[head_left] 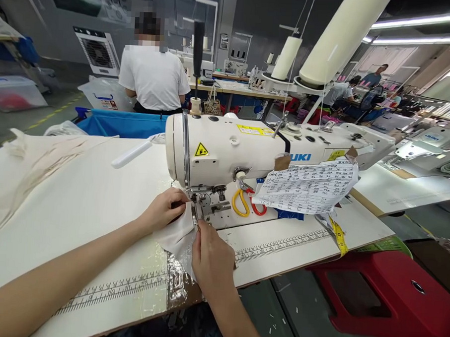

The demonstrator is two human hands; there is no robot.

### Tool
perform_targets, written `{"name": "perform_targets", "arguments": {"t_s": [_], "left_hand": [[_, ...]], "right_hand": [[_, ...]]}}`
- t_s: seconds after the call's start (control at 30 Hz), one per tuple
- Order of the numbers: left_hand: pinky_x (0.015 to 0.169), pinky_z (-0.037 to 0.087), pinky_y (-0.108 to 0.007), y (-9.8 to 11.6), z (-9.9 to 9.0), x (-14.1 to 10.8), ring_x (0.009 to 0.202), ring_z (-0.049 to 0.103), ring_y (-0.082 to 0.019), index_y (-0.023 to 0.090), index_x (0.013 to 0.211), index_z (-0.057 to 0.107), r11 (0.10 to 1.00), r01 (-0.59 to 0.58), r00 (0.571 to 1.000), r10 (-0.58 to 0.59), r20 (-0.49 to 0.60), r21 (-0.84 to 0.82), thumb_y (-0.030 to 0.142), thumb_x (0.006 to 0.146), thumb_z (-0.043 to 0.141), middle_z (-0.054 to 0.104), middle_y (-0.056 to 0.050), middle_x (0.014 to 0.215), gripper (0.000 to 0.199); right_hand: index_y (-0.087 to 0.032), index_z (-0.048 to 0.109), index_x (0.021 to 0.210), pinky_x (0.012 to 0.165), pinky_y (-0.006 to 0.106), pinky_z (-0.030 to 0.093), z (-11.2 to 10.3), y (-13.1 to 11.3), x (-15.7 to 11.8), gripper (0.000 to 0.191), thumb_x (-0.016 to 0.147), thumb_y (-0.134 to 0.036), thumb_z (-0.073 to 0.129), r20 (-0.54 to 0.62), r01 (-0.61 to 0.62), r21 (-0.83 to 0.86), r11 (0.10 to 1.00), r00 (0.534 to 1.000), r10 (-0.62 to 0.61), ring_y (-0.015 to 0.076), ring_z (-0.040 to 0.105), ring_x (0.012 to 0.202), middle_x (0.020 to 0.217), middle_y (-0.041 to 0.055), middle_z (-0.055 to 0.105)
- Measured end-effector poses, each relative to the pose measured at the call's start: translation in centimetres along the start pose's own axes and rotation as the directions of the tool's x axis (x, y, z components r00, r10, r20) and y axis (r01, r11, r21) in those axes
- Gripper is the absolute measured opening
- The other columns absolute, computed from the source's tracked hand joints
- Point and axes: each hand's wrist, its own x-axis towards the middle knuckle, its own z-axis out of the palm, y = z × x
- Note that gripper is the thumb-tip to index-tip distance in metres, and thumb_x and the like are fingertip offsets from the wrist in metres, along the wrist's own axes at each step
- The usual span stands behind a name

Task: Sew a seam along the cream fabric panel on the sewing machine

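An industrial sewing machine (218,143) stands on the white table, its needle area partly hidden by my hands. A piece of pale cream fabric (177,232) lies under and left of the presser foot. My left hand (167,208) pinches the fabric's upper edge just left of the needle. To the right and nearer me, my right hand (214,250) is closed round a thin metal tool (195,220), whose tip points up to the presser foot. Its exact kind is hard to make out. Scissors (241,201) with one yellow and one red handle lie on the machine bed.
A handwritten sheet (308,187) hangs on the machine's front. Cream strips (27,165) and a white rod-like object (132,153) lie on the left. A yellow tape measure (339,235) hangs over the edge, above a red stool (391,295). A person (152,76) sits beyond a blue bin (122,124).
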Motion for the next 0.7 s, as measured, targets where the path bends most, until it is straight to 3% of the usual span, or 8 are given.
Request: {"name": "perform_targets", "arguments": {"t_s": [0.2,0.47,0.7], "left_hand": [[0.083,0.053,-0.035,0.35,-0.27,0.2,0.085,0.064,-0.021,0.02,0.085,0.069,0.998,0.047,0.999,-0.047,-0.004,-0.048,0.042,0.088,0.053,0.069,-0.005,0.09,0.027],[0.082,0.053,-0.037,0.33,-0.2,0.18,0.086,0.065,-0.024,0.019,0.084,0.069,0.994,0.087,0.996,-0.087,-0.004,-0.069,0.046,0.088,0.054,0.071,-0.007,0.091,0.03],[0.083,0.052,-0.037,0.38,-0.2,0.17,0.085,0.065,-0.023,0.019,0.085,0.069,0.994,0.079,0.997,-0.079,-0.004,-0.072,0.044,0.088,0.054,0.071,-0.006,0.09,0.029]], "right_hand": [[-0.017,0.064,0.115,0.051,0.03,0.047,-0.09,-0.06,0.24,0.03,0.089,-0.009,0.053,0.063,-0.04,-0.007,0.999,0.997,0.041,0.0179,0.07,0.065,0.089,0.0024,0.072],[-0.015,0.063,0.114,0.051,0.03,0.046,-0.29,0.05,-0.03,0.03,0.092,-0.01,0.044,-0.028,-0.036,0.114,0.993,0.999,0.039,0.0182,0.069,0.066,0.09,0.0037,0.073],[-0.015,0.064,0.116,0.05,0.031,0.047,-0.08,0.09,0.09,0.029,0.092,-0.01,0.048,0.025,-0.033,0.052,0.998,0.999,0.032,0.0192,0.07,0.065,0.088,0.0043,0.072]]}}
